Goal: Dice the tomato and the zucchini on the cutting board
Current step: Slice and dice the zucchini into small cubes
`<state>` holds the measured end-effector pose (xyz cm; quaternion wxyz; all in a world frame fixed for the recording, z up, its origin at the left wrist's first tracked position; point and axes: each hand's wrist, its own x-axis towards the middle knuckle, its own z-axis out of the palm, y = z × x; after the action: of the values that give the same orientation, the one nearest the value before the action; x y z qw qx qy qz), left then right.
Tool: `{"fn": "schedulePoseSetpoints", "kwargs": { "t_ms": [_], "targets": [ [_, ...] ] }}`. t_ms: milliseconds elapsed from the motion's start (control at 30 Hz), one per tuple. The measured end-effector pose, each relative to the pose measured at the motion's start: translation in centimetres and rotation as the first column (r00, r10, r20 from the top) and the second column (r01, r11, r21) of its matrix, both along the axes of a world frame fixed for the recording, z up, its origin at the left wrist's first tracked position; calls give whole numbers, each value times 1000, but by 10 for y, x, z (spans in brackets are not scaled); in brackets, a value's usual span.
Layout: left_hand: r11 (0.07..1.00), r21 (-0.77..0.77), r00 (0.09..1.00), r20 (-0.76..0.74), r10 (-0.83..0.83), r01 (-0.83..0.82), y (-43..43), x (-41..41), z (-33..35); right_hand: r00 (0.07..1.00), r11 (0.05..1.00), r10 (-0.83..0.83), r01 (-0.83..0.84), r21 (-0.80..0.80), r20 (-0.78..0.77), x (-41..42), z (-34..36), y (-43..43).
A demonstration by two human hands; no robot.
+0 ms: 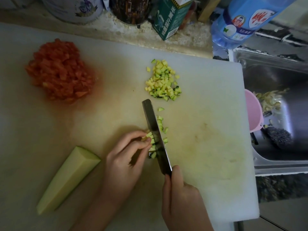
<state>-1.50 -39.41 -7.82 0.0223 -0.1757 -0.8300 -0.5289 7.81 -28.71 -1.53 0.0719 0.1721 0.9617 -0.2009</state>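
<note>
A white cutting board (208,100) fills most of the view. A heap of diced tomato (58,70) lies at its far left. A pile of diced zucchini (164,80) sits at the far middle. My left hand (125,160) pinches short zucchini strips (152,142) with curled fingers against the board. My right hand (181,197) grips the handle of a cleaver (155,130), whose blade stands edge-down against the strips' right end. A few loose cubes (162,125) lie right of the blade. A long uncut zucchini piece (66,179) rests at the near left.
Behind the board stand a tin (73,9), a dark jar (131,9), a green carton (170,19) and a blue bottle (241,22). A steel sink (280,100) with scraps and a pink object (254,112) lies to the right.
</note>
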Motion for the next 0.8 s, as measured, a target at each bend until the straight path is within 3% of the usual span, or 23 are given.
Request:
{"fn": "schedulePoseSetpoints", "kwargs": {
  "t_ms": [233, 400, 600, 800],
  "targets": [
    [1000, -10, 1000, -3, 5, -5, 0, 0, 2, 999, 1000, -4, 3, -29, -36, -8, -1, 4],
    [999, -37, 1000, -1, -18, 17, -1, -1, 3, 998, 957, -45, 30, -290, -46, -37, -2, 22],
    [999, 27, 999, 33, -38, 37, -1, 0, 7, 994, 880, -77, 30, -475, -80, -28, 21, 33],
    [995, 90, 995, 91, -51, 43, -7, 2, 5, 993, 912, -62, 14, -410, -105, -5, 23, 29]
  ]
}}
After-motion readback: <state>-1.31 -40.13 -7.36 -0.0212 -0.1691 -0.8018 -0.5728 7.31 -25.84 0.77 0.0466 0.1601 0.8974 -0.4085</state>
